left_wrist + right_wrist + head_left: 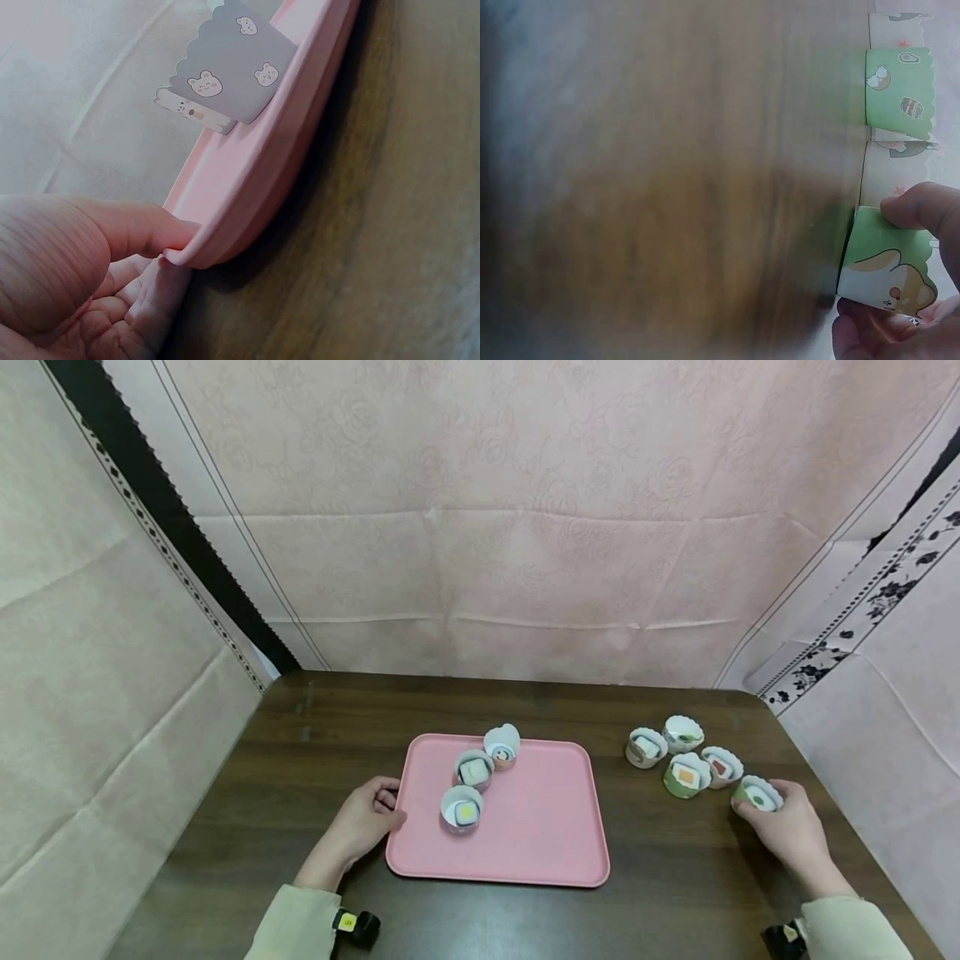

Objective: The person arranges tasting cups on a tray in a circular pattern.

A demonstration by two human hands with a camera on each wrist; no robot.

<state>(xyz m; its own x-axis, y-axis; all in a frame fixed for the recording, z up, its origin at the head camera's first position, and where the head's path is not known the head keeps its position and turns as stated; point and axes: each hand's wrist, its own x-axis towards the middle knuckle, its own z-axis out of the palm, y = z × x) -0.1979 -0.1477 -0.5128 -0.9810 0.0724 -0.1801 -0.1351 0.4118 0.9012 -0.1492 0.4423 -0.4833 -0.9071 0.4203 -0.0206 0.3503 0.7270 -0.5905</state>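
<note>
At the left edge of a pink tray (540, 810), my left hand (366, 820) pinches the rim, thumb on top and fingers below, as the left wrist view shows. Three small paper cups stand on the tray in a slanting row: a front cup (462, 827), a grey cup (240, 64) with bear faces, and a back cup (502, 745). On the right of the table, my right hand (787, 827) grips a green paper cup (881, 255) with a cartoon animal, thumb on one side and fingers on the other. The cup's base is close to the tabletop.
Several more paper cups stand beyond the gripped one, among them a second green cup (684, 778), a white cup (682, 733) and a left cup (646, 747). Pale cloth (525, 568) hangs behind the brown wooden table (345, 727) and at both sides.
</note>
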